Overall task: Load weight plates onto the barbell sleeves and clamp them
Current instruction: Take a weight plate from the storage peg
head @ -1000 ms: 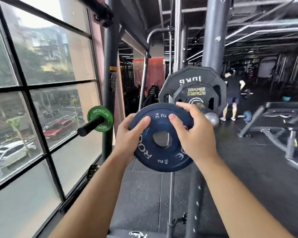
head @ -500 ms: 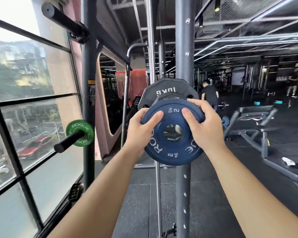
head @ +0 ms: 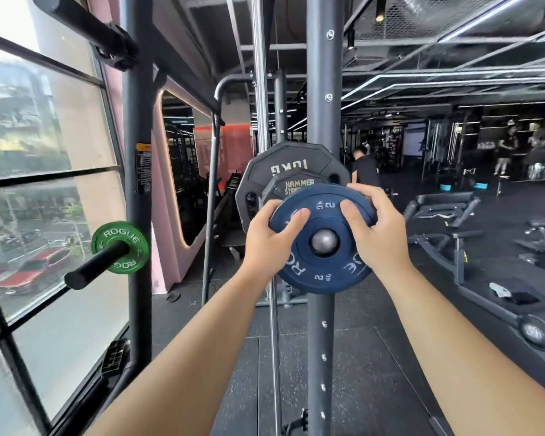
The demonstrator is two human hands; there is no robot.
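**Blue plate lined up on the sleeve end**

The person holds the blue plate [head: 321,272], marked ROGUE and 2 KG, upright at chest height in front of the dark rack upright [head: 323,89]. The left hand [head: 266,243] grips the plate's left edge, with the thumb laid across the face and the fingers hidden behind. The right hand [head: 376,234] grips the upper right edge, with the thumb pressed on the face and the fingers curled over the rim.

The grey rounded end of the barbell sleeve [head: 324,241] now fills the plate's centre hole. Half a second ago only a small glint of metal showed through it. A second ago the hole was see-through and the sleeve end sat off to the plate's right. I cannot tell how far the sleeve has entered the hole.

Just behind the blue plate's upper edge are the smaller Hammer Strength plate [head: 293,185] and the black 10 kg plate [head: 283,165]. More of both shows above the blue rim than half a second ago.

Off to the left, a green plate [head: 129,237] sits on a black peg [head: 92,265] sticking out beside the window [head: 29,152]. It looms larger than before. To the right, well apart, stands a bench [head: 444,212]. Beyond the rack, a person [head: 364,168] in dark clothes bends forward.
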